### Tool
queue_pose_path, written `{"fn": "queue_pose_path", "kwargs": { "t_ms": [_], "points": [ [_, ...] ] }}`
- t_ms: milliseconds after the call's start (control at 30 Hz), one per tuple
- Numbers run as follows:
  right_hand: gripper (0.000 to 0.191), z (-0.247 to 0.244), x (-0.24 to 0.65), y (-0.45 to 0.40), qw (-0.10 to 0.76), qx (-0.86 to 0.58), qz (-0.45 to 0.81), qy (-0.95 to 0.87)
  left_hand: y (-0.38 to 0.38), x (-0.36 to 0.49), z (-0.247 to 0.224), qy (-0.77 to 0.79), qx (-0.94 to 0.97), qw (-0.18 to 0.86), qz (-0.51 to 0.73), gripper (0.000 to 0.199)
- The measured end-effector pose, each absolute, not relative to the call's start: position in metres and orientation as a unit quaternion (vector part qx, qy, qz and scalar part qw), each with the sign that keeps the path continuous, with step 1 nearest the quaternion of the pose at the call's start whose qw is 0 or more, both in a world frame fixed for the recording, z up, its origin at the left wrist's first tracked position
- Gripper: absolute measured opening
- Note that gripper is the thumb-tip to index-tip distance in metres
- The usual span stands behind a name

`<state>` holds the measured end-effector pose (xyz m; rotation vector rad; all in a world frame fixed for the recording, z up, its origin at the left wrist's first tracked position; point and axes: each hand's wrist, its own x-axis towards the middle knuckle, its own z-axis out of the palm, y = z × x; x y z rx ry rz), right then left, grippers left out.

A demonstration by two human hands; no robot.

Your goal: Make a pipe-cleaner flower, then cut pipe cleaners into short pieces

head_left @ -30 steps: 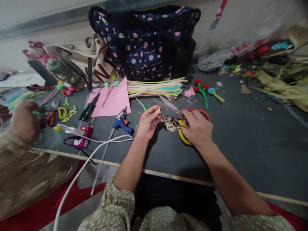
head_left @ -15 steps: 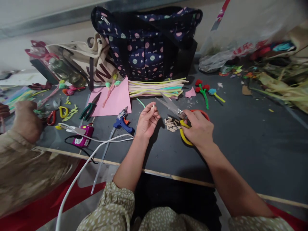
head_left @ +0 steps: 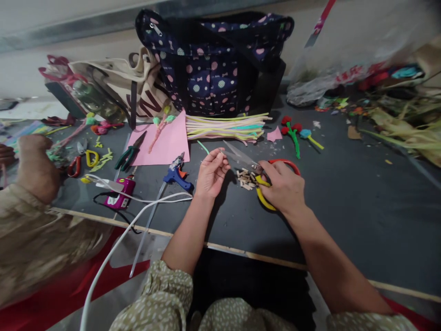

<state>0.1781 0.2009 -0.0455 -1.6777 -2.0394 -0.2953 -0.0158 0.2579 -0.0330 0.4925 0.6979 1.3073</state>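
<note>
My left hand (head_left: 212, 174) is closed in a pinch on a thin pale-green pipe cleaner (head_left: 203, 147), whose end sticks out behind the fingers. My right hand (head_left: 284, 186) grips large scissors (head_left: 243, 158) with red and yellow handles. Their blades are parted and point left, with the lower one reaching the left fingertips. On the dark table below the blades lies a small pile of short pale cut pieces (head_left: 245, 178). A bundle of pastel pipe cleaners (head_left: 227, 126) rests just beyond both hands.
A blue glue gun (head_left: 177, 177) with a white cord lies left of my left arm. Pliers (head_left: 129, 154) overlap a pink sheet (head_left: 165, 142). Red pipe-cleaner flowers (head_left: 291, 131) lie to the right. A navy bag (head_left: 213, 69) stands behind. Another person's arm (head_left: 36, 170) is at far left.
The scissors' lower blade has come to the left fingertips, and the blades are less widely parted. The pale tip between the left fingers is now hidden. The view has shifted slightly.
</note>
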Motion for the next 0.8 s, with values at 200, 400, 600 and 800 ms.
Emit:
{"fn": "queue_pose_path", "kwargs": {
  "t_ms": [200,400,600,800],
  "points": [
    [0.033,-0.0456,0.1784,0.2008,0.242,-0.613,-0.120,-0.743,0.2572,-0.0148,-0.0328,0.364,0.248,0.670,0.597,0.029],
    [0.034,-0.0464,0.1794,0.2014,0.256,-0.614,-0.105,-0.739,0.2570,-0.0145,-0.0314,0.369,0.243,0.663,0.604,0.030],
    [0.036,-0.0502,0.1813,0.2027,0.286,-0.624,-0.056,-0.725,0.2555,-0.0143,-0.0276,0.371,0.237,0.676,0.592,0.025],
    [0.035,-0.0485,0.1802,0.2021,0.290,-0.621,-0.048,-0.726,0.2553,-0.0149,-0.0312,0.349,0.254,0.685,0.586,0.024]
  ]
}}
